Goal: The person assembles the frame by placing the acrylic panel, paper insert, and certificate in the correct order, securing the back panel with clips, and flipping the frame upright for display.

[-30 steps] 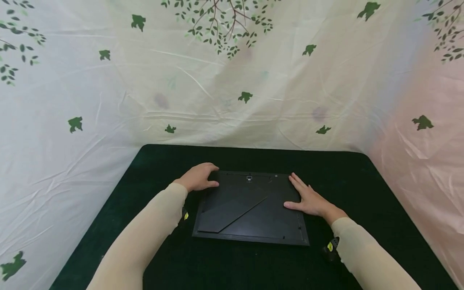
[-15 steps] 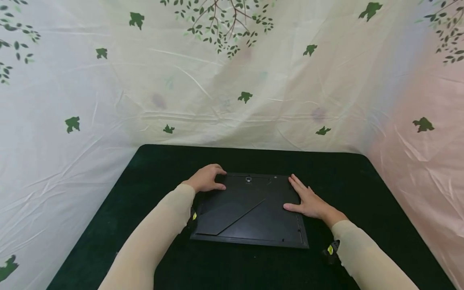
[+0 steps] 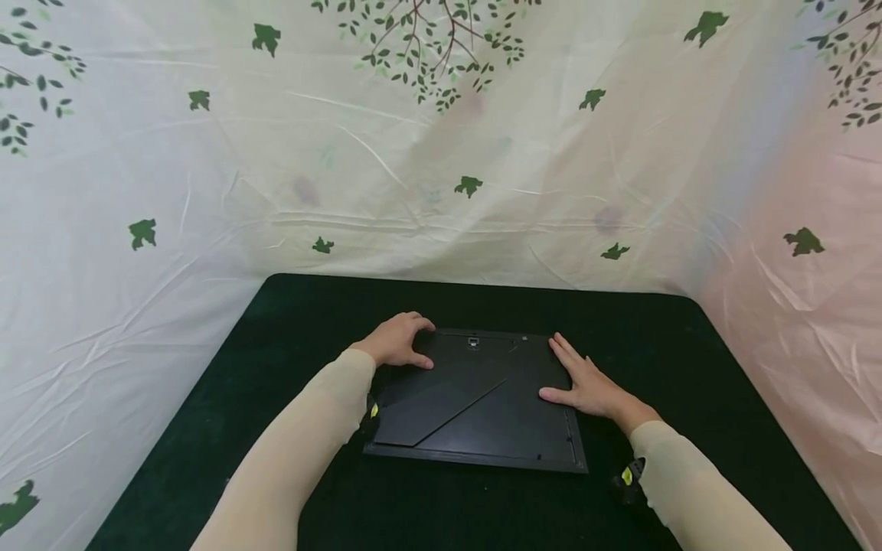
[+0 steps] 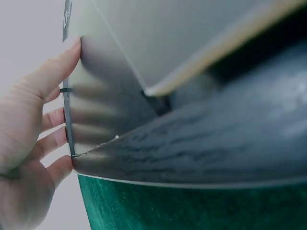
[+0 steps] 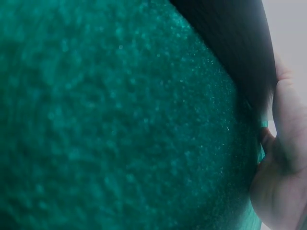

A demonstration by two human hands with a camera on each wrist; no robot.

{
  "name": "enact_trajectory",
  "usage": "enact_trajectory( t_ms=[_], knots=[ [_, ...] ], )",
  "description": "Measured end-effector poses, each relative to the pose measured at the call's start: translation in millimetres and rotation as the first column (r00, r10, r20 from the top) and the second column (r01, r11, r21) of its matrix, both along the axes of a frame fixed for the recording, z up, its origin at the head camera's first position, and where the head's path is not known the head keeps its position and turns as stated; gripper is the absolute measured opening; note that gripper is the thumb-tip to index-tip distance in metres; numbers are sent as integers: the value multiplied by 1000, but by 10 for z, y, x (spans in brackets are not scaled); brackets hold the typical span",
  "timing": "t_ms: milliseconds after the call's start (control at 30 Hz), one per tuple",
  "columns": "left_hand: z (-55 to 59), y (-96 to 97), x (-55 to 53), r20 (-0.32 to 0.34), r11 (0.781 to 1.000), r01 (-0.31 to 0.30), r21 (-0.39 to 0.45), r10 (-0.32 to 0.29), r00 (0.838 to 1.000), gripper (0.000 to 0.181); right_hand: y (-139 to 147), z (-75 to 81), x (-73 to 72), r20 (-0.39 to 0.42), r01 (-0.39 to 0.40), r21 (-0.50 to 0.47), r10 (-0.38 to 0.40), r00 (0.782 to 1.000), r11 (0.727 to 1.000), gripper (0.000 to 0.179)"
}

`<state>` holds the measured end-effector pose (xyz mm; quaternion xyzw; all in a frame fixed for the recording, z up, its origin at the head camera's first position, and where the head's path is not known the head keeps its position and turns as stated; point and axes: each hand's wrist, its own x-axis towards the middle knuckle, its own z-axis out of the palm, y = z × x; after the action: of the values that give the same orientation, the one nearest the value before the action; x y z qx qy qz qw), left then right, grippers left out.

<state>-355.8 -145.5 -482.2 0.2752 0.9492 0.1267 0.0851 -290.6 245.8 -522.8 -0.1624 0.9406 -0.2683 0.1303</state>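
A black picture frame lies back side up on the dark green tabletop, with its stand leg folded against the backing and a small metal hanger near its far edge. My left hand grips the frame's far left part. In the left wrist view its thumb is over the backing and the other fingers curl at the edge. My right hand rests on the right side, fingers straight and spread, thumb pointing inward over the backing. The right wrist view shows that hand only partly, beside the frame's edge.
The dark green table has rounded far corners. A pale cloth curtain printed with leaves and green shapes hangs behind it and along both sides. Small dark devices sit at the wrists, under beige sleeves.
My left hand has moved right, further over the frame's far left part. The frame sits slightly lower in the head view. My right hand has stayed nearly in place.
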Motion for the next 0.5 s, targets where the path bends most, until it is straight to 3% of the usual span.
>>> enact_trajectory(
  t_ms=[500],
  knots=[
    [8,12,23,6,999,-2,40,2,1000,65,-10,-6,0,-7,0,-5,0,1000,1000,103]
  ],
)
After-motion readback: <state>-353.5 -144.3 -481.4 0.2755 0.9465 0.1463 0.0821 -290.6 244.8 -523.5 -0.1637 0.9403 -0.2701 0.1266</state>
